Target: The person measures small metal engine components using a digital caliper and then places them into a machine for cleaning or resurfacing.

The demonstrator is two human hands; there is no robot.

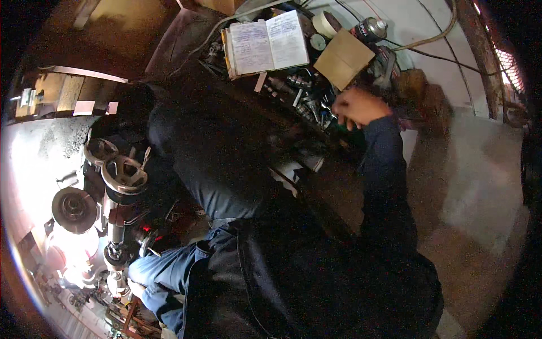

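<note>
A right hand (357, 107), fingers curled, is reaching into a tray of metal bits (307, 99) in the upper centre; whether it is gripping anything cannot be told. An open notebook (266, 42) is lying just above. Machine handwheels (121, 172) are sitting at left.

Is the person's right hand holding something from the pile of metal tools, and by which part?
It cannot be told. The right hand is curled over the tools beside the open notebook, and its fingers hide any grip. The left hand is not visible.
</note>
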